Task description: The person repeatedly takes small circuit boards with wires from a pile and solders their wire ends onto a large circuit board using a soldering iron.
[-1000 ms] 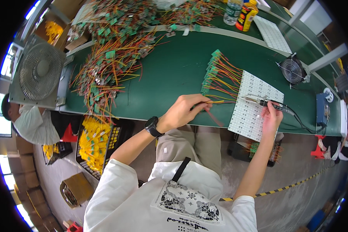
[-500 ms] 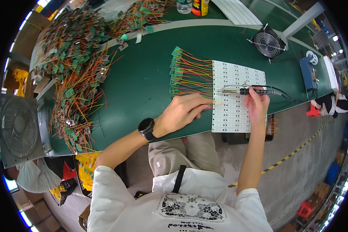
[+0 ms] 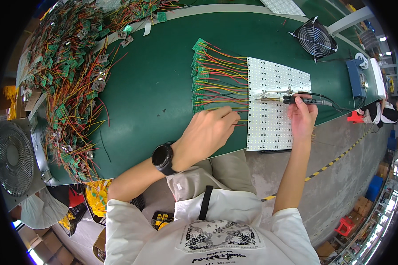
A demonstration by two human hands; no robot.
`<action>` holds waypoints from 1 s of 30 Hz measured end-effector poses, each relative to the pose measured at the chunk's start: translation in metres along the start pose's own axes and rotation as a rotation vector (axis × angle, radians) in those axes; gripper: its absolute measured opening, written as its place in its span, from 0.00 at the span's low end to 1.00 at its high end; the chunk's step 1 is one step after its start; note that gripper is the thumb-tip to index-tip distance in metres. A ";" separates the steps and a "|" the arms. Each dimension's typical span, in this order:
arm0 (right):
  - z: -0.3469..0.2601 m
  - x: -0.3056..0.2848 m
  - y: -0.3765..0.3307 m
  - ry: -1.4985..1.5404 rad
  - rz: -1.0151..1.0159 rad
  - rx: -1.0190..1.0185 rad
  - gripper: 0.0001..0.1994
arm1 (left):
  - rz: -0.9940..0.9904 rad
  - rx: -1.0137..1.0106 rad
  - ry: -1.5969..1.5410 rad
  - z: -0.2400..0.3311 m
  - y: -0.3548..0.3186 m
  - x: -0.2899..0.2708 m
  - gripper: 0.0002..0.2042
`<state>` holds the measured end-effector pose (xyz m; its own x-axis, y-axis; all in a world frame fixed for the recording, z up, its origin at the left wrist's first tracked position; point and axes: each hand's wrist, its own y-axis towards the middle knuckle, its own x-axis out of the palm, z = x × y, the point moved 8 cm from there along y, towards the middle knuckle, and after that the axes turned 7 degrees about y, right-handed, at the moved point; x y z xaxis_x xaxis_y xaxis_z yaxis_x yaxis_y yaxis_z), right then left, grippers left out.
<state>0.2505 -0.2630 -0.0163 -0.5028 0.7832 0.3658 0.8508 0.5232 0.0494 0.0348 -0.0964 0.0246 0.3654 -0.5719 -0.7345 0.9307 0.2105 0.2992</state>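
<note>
My right hand (image 3: 302,118) grips a soldering iron (image 3: 296,100) with a black handle. A thin metal tube runs alongside its tip, which points left over the white perforated LED panel (image 3: 269,128) near its left edge. Beside that edge, my left hand (image 3: 211,132) is closed, with thin wires (image 3: 240,120) at its fingertips; whatever lies under the palm is hidden. Just beyond the left hand, a row of small green circuit boards (image 3: 199,73) lies overlapped, and their red, yellow and black wires (image 3: 227,66) stretch to the panel's left edge.
A large heap of wired circuit boards (image 3: 70,75) covers the left of the green table (image 3: 150,97). A black fan (image 3: 315,39) stands at the back right, near a blue box-shaped unit (image 3: 355,78). A grey fan (image 3: 14,154) is at far left. Another person (image 3: 387,111) sits far right.
My left hand has drawn back slightly from the panel's edge, and its fingers are more curled. The soldering iron stays over the panel's left part. The whole view has shifted a little.
</note>
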 end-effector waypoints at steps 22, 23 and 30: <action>-0.013 0.010 -0.009 -0.044 0.093 -0.204 0.07 | 0.139 0.043 -0.098 -0.009 0.012 -0.004 0.04; -0.014 0.010 -0.009 -0.059 0.107 -0.216 0.07 | 0.144 0.036 -0.097 -0.012 0.008 0.002 0.04; -0.012 -0.006 -0.001 0.246 0.343 -0.123 0.05 | 0.177 -0.016 0.062 -0.012 0.004 0.003 0.02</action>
<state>0.2547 -0.2721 -0.0076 -0.1495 0.7934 0.5900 0.9814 0.1915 -0.0089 0.0396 -0.0875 0.0165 0.5234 -0.4751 -0.7074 0.8517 0.3164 0.4177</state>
